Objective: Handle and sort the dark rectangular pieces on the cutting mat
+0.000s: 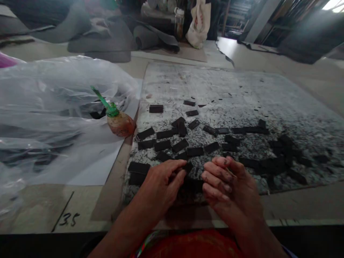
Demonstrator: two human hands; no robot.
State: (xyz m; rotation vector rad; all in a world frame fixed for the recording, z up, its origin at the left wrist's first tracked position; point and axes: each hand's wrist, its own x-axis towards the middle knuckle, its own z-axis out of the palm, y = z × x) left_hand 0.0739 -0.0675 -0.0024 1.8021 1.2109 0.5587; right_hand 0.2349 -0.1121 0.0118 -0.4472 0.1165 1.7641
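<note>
My left hand (pixel 165 181) pinches a small black rectangular strip (pixel 189 166) between thumb and fingers, low over the near side of a speckled white board (pixel 172 79). To its right, my right hand (pixel 228 190) is turned partly palm up with the fingers curled in; anything inside them is hidden. Several flat black strips (pixel 195 152) lie in loose rows just beyond both hands. Beside my left wrist is a small stack of black strips (pixel 138 168). Darker strips are heaped in a pile (pixel 279 161) to the right of my right hand.
Left of the board stands a squat glue bottle (pixel 120 123) with a green nozzle. Clear plastic bags (pixel 67 82) with black pieces lie over white paper (pixel 99 161). Farther back are grey sheet rolls (pixel 150 37), a lidded bottle (pixel 178 23) and a cloth-like bag (pixel 199 25).
</note>
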